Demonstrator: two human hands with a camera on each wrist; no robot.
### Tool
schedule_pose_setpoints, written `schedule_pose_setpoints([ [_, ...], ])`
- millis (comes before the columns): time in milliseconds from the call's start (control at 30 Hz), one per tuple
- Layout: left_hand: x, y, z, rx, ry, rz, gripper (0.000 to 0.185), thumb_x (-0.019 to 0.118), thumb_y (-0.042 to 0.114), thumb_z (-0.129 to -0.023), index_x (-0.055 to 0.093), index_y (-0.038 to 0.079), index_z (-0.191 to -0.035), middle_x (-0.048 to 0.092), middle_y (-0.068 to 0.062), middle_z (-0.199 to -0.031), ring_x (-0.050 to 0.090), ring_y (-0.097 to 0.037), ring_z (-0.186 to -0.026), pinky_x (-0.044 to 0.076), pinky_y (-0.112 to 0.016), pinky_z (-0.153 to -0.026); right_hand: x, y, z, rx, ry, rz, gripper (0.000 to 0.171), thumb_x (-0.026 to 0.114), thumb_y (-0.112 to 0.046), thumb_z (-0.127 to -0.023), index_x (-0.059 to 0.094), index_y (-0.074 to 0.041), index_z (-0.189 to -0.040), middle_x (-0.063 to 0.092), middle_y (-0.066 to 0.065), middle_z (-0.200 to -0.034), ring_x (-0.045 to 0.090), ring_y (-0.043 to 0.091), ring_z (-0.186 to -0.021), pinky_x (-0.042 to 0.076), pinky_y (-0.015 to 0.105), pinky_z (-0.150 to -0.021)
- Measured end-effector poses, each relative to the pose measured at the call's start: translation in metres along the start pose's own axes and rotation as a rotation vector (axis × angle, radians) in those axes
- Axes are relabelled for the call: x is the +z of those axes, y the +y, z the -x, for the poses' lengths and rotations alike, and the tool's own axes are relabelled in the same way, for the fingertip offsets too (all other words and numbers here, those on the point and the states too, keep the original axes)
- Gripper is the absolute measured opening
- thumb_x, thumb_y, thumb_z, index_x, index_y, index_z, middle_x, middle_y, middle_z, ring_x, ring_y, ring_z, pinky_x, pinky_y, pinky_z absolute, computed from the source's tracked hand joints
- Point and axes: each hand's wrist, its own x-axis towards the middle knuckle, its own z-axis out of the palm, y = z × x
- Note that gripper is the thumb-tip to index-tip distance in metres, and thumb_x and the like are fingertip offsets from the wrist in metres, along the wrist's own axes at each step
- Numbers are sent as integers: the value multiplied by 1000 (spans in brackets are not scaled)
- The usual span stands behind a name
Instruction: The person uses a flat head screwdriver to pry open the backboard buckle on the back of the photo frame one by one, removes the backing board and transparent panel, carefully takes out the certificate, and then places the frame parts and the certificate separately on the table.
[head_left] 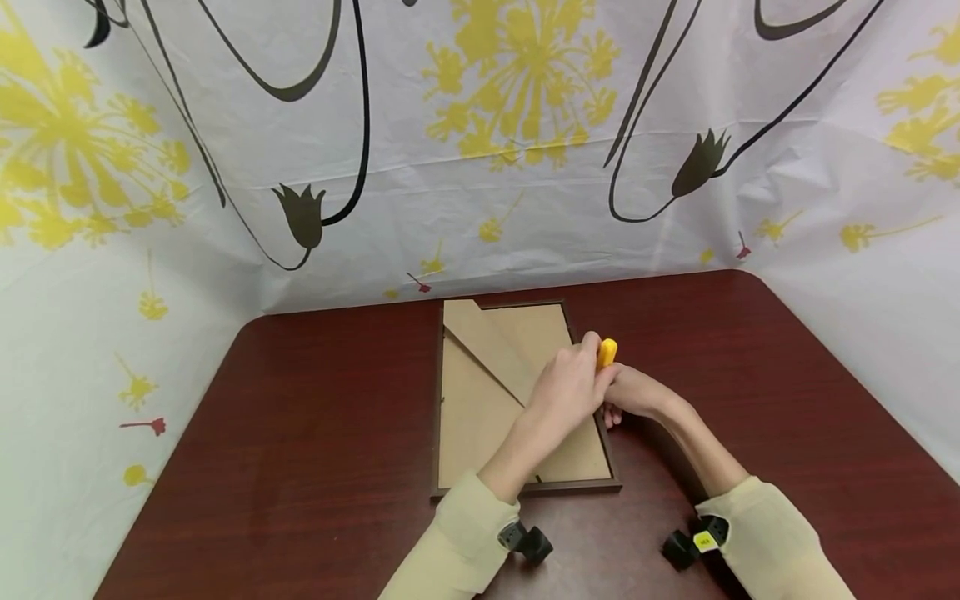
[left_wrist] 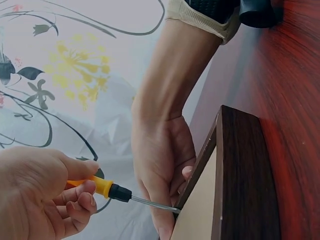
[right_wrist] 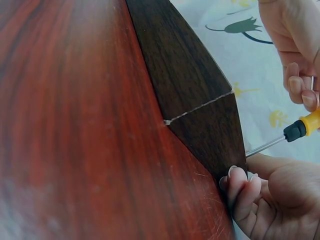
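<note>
One picture frame (head_left: 517,392) lies face down in the middle of the dark red table (head_left: 315,417), its brown cardboard back up. No words can be read on it.

The left hand (head_left: 566,387) holds one screwdriver (left_wrist: 120,192) with a yellow handle, fingers curled round it. The thin metal tip touches the right edge of the frame. The right hand (head_left: 633,393) is right beside it, and its fingers (right_wrist: 240,185) press on the frame's dark wood side. The two hands are close together.

Two black wrist cameras show; the right one has a small yellow sticker (head_left: 705,542), too tiny to read.
</note>
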Motion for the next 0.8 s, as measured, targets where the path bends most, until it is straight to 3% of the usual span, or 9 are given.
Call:
schedule_pose_setpoints([
  [133, -4, -3, 4, 0, -12, 11, 24, 67, 26, -99, 54, 6, -97, 56, -1, -72, 56, -11, -62, 42, -18, -53, 0, 0, -1, 8, 0, 23, 22, 51, -3, -101, 60, 1, -82, 59, 5, -55, 55, 10, -45, 48, 24, -45],
  [300, -11, -11, 11, 3, -40, 74, 23, 67, 26, -100, 53, 7, -98, 52, 2, -72, 49, -8, -60, 38, -14, -52, 0, 1, -1, 36, 12, 49, 13, 53, -6, -103, 57, 7, -102, 59, 8, -59, 56, 12, -46, 49, 26, -47],
  [400, -14, -18, 14, 12, -53, 127, 22, 66, 26, -101, 53, 7, -98, 51, 2, -71, 48, -8, -59, 37, -14, -52, 0, 1, -2, 47, 12, 46, 31, 54, -10, -104, 50, 9, -128, 59, 10, -63, 57, 15, -47, 50, 28, -48],
  [500, -16, -29, 19, -6, -67, 200, 20, 63, 26, -102, 54, 9, -99, 51, 3, -71, 47, -7, -58, 38, -15, -52, 0, 0, -3, 60, -1, 32, 59, 54, -12, -105, 27, 6, -154, 58, 11, -69, 59, 19, -50, 52, 30, -48],
  [600, -18, -42, 24, -66, -82, 333, 19, 61, 28, -103, 57, 10, -100, 54, 3, -71, 48, -6, -58, 40, -17, -52, 0, 0, -4, 81, -2, 24, 76, 56, -15, -104, 7, -3, -161, 57, 12, -71, 60, 21, -51, 53, 32, -49],
  [700, -21, -54, 31, -146, -74, 481, 18, 61, 27, -103, 61, 9, -102, 59, 3, -74, 52, -5, -60, 44, -19, -53, 0, 0, -4, 111, 17, 37, 83, 61, -25, -103, 5, -4, -161, 56, 12, -71, 61, 21, -51, 53, 33, -50],
  [800, -25, -66, 36, -202, -19, 587, 19, 63, 24, -102, 64, 6, -107, 64, 2, -77, 56, -6, -64, 47, -21, -55, 0, 0, -4, 144, 41, 59, 89, 65, -34, -100, 6, -4, -161, 57, 12, -70, 61, 22, -51, 53, 34, -51],
])
